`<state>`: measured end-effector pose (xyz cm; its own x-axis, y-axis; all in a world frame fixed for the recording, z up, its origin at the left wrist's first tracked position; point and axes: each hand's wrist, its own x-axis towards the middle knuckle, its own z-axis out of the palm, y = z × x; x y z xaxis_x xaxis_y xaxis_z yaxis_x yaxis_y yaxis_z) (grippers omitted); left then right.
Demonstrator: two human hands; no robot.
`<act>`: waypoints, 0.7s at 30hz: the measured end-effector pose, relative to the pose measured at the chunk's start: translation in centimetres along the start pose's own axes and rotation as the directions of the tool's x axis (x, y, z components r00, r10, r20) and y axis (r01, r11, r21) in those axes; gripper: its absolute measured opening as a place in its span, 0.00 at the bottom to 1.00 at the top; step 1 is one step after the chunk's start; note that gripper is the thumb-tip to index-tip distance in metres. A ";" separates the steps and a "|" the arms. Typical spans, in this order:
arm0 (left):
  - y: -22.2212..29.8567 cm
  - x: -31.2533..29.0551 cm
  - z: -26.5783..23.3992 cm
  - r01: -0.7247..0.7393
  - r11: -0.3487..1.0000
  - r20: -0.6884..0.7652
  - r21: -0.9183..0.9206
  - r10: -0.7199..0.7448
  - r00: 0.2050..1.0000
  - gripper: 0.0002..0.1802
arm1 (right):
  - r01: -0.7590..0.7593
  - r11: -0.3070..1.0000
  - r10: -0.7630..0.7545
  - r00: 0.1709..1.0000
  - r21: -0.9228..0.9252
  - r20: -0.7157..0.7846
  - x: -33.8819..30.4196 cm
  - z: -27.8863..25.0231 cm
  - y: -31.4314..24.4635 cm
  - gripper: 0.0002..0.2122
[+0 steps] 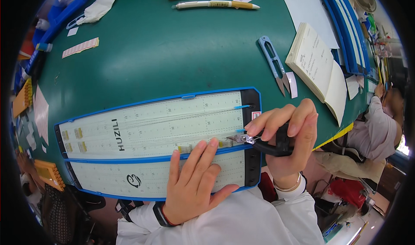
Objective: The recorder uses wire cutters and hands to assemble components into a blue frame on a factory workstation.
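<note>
Green matting (pixel 173 50) covered the bench beyond both hands, with blue thread snips (pixel 270 57) ahead of the right hand and an open notebook (pixel 312 62) farther to its right. Nearest the body, an open blue-edged case (pixel 231 169) lay under and around the left hand (pixel 192 189), which rested flat with fingers spread; whether its fingertips pinned anything could not be told. Small yellow bits (pixel 185 149) sat just beside those fingertips, and fine lines (pixel 186 115) ran across the panel beyond. Closed around black-handled pliers (pixel 247 138), the right hand (pixel 301 137) had their silver nose at the case's right end. Working neatly there seemed to call for light, even left-hand pressure so nothing slid, the nose held low, and its tips clear of neighbouring strands before any squeeze.
</note>
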<state>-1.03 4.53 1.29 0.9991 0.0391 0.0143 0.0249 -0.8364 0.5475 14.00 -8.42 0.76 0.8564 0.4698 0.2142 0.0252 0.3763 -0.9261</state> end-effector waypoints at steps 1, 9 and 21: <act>0.0 0.0 0.0 0.003 1.000 -0.001 0.005 -0.003 1.000 0.26 | -0.001 1.000 0.001 1.000 0.000 -0.001 0.0 0.0 0.0 0.15; 0.1 0.0 0.3 0.017 1.000 -0.010 0.019 -0.017 1.000 0.27 | -0.004 1.000 0.004 0.999 0.007 -0.036 0.1 0.5 -0.1 0.15; 0.2 -0.2 0.4 0.049 0.995 -0.077 0.082 -0.043 0.996 0.26 | -0.013 1.000 0.010 0.994 -0.026 -0.108 0.1 0.4 -0.6 0.15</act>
<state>-1.17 4.11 1.06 0.9916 0.1168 0.0549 0.0768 -0.8757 0.4767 13.84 -8.30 1.41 0.9073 0.3847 0.1697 0.0270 0.3495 -0.9365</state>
